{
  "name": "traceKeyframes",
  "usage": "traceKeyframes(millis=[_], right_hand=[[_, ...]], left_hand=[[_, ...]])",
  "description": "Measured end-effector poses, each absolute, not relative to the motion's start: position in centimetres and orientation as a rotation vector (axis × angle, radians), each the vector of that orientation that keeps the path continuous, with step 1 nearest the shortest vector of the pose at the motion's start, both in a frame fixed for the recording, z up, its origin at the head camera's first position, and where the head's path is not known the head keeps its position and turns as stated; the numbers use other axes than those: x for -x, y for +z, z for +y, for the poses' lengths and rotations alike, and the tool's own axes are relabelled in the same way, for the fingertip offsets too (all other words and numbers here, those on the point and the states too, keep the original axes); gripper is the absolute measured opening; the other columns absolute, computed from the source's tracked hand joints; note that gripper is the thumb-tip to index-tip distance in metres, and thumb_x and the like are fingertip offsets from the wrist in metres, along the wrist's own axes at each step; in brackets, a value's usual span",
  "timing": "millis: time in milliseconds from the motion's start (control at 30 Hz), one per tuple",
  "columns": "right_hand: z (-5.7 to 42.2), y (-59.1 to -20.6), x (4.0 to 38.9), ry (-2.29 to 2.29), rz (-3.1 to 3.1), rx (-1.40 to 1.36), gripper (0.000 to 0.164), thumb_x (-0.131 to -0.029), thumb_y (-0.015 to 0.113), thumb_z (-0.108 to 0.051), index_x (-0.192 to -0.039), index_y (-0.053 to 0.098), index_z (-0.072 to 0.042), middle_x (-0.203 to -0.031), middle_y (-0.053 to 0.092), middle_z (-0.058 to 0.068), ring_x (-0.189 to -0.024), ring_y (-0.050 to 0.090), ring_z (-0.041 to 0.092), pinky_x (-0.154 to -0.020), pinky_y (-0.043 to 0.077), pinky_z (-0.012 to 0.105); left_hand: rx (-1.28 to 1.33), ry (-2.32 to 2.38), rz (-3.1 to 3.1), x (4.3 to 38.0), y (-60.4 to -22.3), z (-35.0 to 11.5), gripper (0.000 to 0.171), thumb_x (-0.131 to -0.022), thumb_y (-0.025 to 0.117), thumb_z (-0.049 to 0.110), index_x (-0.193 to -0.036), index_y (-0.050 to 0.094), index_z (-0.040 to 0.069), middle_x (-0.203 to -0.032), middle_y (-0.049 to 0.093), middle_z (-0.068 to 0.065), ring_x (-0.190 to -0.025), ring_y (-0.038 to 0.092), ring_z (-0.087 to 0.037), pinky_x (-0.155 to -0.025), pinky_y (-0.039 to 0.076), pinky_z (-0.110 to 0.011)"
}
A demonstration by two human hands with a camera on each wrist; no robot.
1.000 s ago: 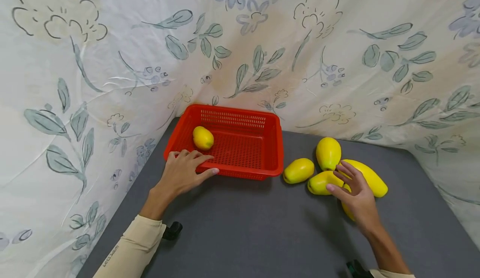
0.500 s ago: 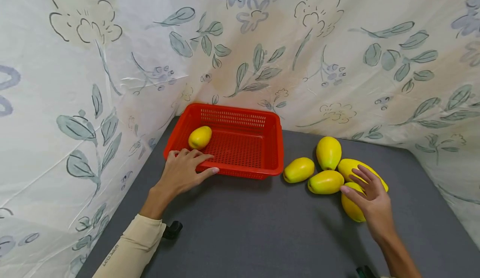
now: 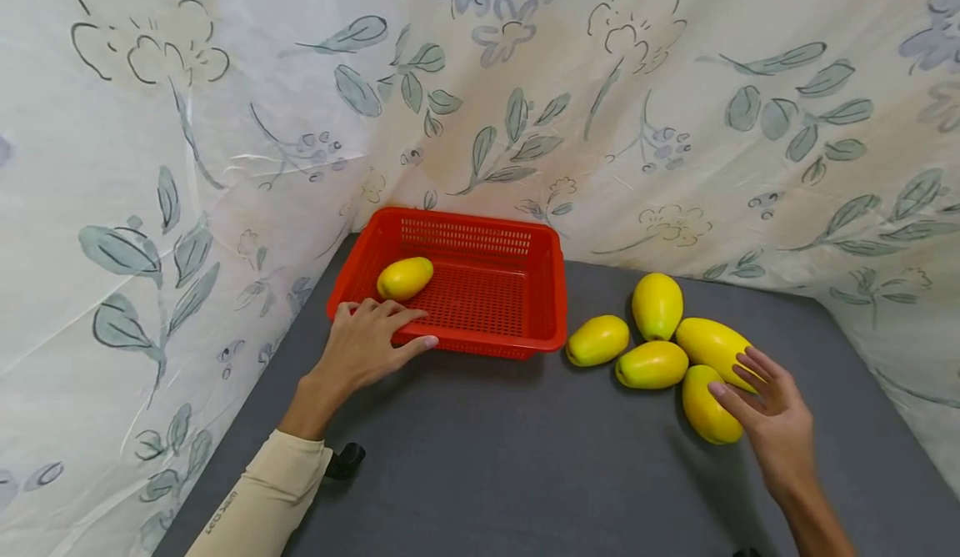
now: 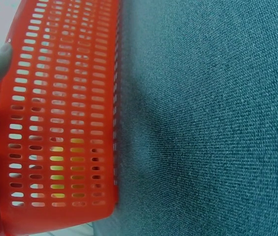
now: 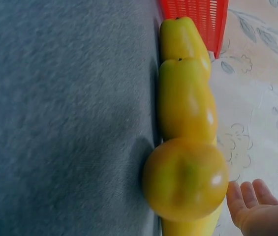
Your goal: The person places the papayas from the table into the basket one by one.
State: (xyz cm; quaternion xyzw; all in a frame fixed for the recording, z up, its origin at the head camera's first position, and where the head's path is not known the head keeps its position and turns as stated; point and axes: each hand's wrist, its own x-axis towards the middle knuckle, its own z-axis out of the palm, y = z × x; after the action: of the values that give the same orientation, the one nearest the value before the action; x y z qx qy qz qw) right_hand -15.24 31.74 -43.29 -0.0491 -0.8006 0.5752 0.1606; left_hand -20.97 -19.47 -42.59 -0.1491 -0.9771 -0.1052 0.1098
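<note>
A person's left hand (image 3: 365, 342) rests on the near rim of a red basket (image 3: 487, 336) at the back left of a grey counter (image 3: 480, 474). The fingers lie nearly straight over the rim, not curled round it. One yellow fruit (image 3: 404, 278) lies inside the basket, near its left wall.

To the right of the basket, five more yellow fruits lie in a cluster on the counter. The right hand (image 3: 776, 419) hovers at the near fruit (image 3: 708, 413), fingers spread and relaxed, holding nothing; the fingertips look to be just at or above the long fruit (image 3: 714, 343) behind it.

To take the near fruit well, the right hand would best wrap it across its middle and lift straight up, so its neighbours, which touch it, are not set rolling. The left hand pressing the rim should keep the light basket from sliding.

Small dark writing runs along the left sleeve (image 3: 258, 503), too small to read. No other labels show.
</note>
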Motion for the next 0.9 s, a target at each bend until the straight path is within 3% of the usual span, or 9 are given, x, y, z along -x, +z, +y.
traceKeyframes(millis=[133,367,500,600,700,833,900], right_hand=[[32.2,-43.6,15.0,1.629,-2.278,0.238,0.071,-0.084,0.075,-0.004,-0.146,0.042,-0.017,-0.141,0.045,0.005,-0.119,0.047,0.012,-0.079,0.045,0.006],[33.1,-44.4,14.8,1.386,-2.519,0.324,0.072,-0.088,0.074,-0.024,-0.149,0.038,-0.021,-0.147,0.042,0.003,-0.119,0.045,0.004,-0.080,0.041,0.003],[33.3,-45.0,14.7,1.340,-2.602,0.388,0.074,-0.087,0.073,-0.034,-0.150,0.036,-0.023,-0.151,0.038,0.003,-0.125,0.042,0.010,-0.084,0.040,0.005],[33.2,-45.3,14.8,1.317,-2.665,0.424,0.077,-0.087,0.071,-0.042,-0.152,0.033,-0.025,-0.154,0.034,0.007,-0.131,0.038,0.022,-0.101,0.040,0.023],[33.2,-45.5,14.8,1.291,-2.724,0.423,0.077,-0.087,0.069,-0.047,-0.152,0.033,-0.024,-0.154,0.034,0.013,-0.132,0.036,0.029,-0.101,0.038,0.040],[33.2,-45.5,14.8,1.260,-2.783,0.389,0.078,-0.087,0.068,-0.049,-0.152,0.035,-0.020,-0.151,0.035,0.017,-0.128,0.037,0.031,-0.086,0.040,0.020],[33.1,-45.5,14.8,1.260,-2.802,0.374,0.080,-0.087,0.068,-0.049,-0.152,0.034,-0.017,-0.151,0.033,0.018,-0.128,0.038,0.035,-0.083,0.041,0.020]], left_hand=[[0.443,-0.306,-2.876,21.1,-42.8,-19.5,0.063,-0.086,0.041,0.076,-0.131,0.061,0.037,-0.124,0.063,-0.002,-0.109,0.053,-0.031,-0.091,0.030,-0.052],[0.442,-0.295,-2.868,21.0,-42.8,-19.5,0.062,-0.086,0.042,0.076,-0.130,0.062,0.037,-0.124,0.063,-0.002,-0.109,0.053,-0.030,-0.091,0.031,-0.052],[0.448,-0.301,-2.861,21.0,-42.8,-19.5,0.063,-0.086,0.043,0.075,-0.130,0.062,0.035,-0.124,0.063,-0.003,-0.109,0.053,-0.030,-0.090,0.031,-0.053],[0.450,-0.303,-2.862,21.0,-42.8,-19.5,0.063,-0.086,0.043,0.075,-0.130,0.062,0.035,-0.124,0.063,-0.003,-0.109,0.053,-0.030,-0.091,0.031,-0.053],[0.449,-0.293,-2.870,21.0,-42.7,-19.5,0.063,-0.086,0.042,0.076,-0.131,0.061,0.036,-0.123,0.063,-0.002,-0.109,0.053,-0.030,-0.092,0.031,-0.053],[0.444,-0.289,-2.879,20.9,-42.7,-19.5,0.063,-0.086,0.042,0.075,-0.132,0.061,0.036,-0.124,0.063,-0.002,-0.109,0.053,-0.030,-0.092,0.031,-0.053],[0.442,-0.292,-2.882,20.9,-42.7,-19.5,0.062,-0.086,0.043,0.075,-0.132,0.061,0.036,-0.124,0.063,-0.002,-0.109,0.053,-0.030,-0.092,0.031,-0.053]])
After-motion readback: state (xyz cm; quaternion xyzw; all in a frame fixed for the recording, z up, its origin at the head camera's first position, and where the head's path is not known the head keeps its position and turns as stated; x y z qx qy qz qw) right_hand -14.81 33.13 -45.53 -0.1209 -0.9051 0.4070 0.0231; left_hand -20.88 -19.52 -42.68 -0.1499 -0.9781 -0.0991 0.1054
